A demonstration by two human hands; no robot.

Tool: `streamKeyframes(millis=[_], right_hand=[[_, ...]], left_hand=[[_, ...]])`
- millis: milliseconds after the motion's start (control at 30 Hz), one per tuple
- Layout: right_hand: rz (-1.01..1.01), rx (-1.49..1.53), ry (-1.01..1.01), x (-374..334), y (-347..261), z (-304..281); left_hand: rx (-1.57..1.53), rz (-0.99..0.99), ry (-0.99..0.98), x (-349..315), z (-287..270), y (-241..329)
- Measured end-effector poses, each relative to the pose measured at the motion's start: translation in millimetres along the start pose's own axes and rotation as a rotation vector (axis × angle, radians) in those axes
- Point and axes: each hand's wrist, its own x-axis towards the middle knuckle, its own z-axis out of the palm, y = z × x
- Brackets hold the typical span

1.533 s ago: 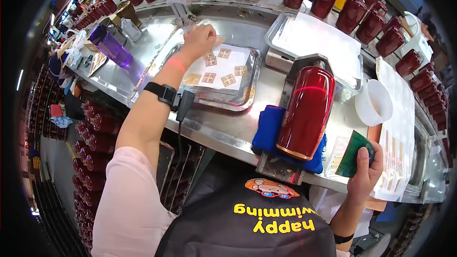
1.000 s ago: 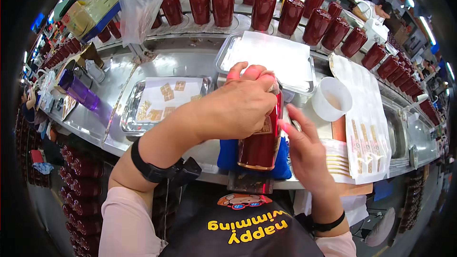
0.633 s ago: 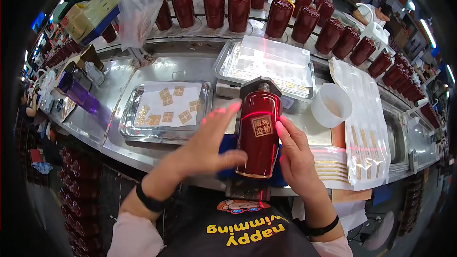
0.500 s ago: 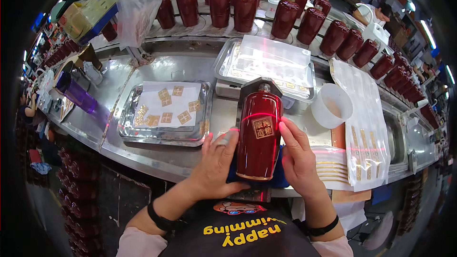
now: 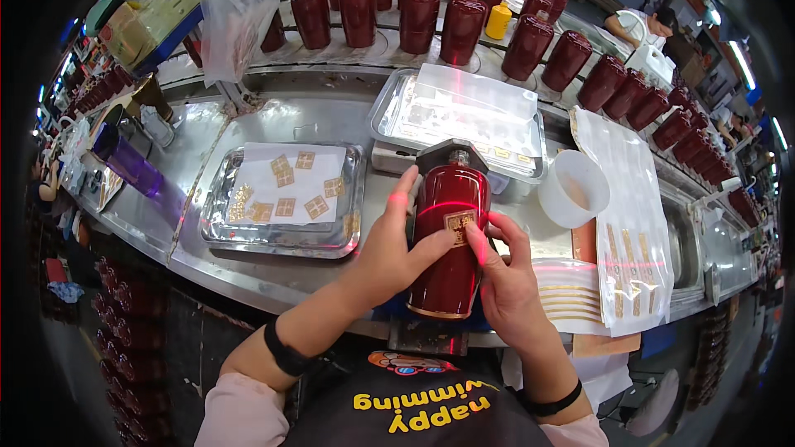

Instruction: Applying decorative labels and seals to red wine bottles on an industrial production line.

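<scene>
A glossy dark-red bottle (image 5: 443,285) lies tilted in front of me, its neck pointing away, against a dark angular holder (image 5: 426,159). On its face sits a square gold label (image 5: 458,219), crossed by a red laser line. My left hand (image 5: 383,257) grips the bottle's left side, its thumb pressed on the label's lower left part. From the right, my right hand (image 5: 512,285) holds the bottle, with the thumb at the label's right edge and the other fingers bent round the side. Parts of the label are hidden under the thumbs.
Left of the bottle, a metal tray (image 5: 281,244) carries loose gold labels on white paper. Beyond it stands another tray (image 5: 538,161) with sheets. At right are a white plastic cup (image 5: 571,190) and gold strips on a sheet (image 5: 654,281). Red bottles (image 5: 421,21) line the conveyor.
Both thumbs have moved from the bottle's sides onto the label. My left hand has shifted up along the bottle. Bottles on the conveyor have moved, and a yellow bottle has come into view among them.
</scene>
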Motion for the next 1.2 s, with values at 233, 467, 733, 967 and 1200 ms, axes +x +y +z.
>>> streamKeyframes(millis=[233,467,733,967,1200], right_hand=[[-0.029,-0.082,-0.049,8,-4,-5],[0.030,0.033,-0.035,10,2,-6],[0.050,0.102,-0.024,8,11,0],[-0.005,0.044,-0.020,6,12,-1],[0.047,0.099,0.013,8,8,-6]], left_hand=[[-0.202,-0.090,-0.015,17,2,-10],[-0.373,-0.134,0.053,20,4,-6],[0.032,-0.080,0.015,21,-3,10],[-0.079,-0.075,0.016,22,3,2],[-0.396,-0.157,0.016,20,8,-1]])
